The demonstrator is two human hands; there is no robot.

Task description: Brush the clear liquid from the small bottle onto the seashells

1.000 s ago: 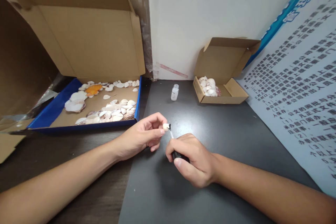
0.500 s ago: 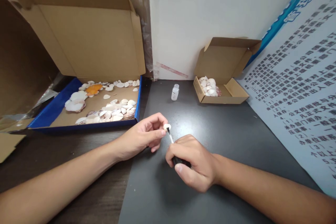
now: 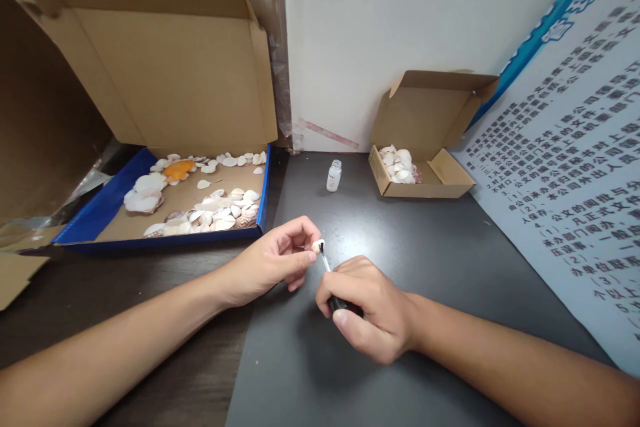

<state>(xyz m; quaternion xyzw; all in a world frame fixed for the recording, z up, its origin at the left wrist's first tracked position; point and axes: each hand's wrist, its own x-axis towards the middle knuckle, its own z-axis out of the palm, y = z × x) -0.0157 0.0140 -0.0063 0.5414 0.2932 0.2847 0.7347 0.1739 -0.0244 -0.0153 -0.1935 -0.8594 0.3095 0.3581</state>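
Between thumb and fingertips my left hand pinches a small white seashell above the dark mat. My right hand is closed around the black handle of a small brush, like one from a bottle cap. The brush's dark bristles touch the shell's right side. Beyond both hands, a small glass bottle stands upright and uncapped, with whitish contents or a label; I cannot tell which.
At the left lies an open blue-edged cardboard box with many white shells and an orange one. A smaller open box at the back right holds white shells. A printed sheet leans along the right side.
The shell has turned in my left fingers, and the bristles have shifted from its face toward its right edge. The right hand has barely moved; the bottle and boxes stay put.
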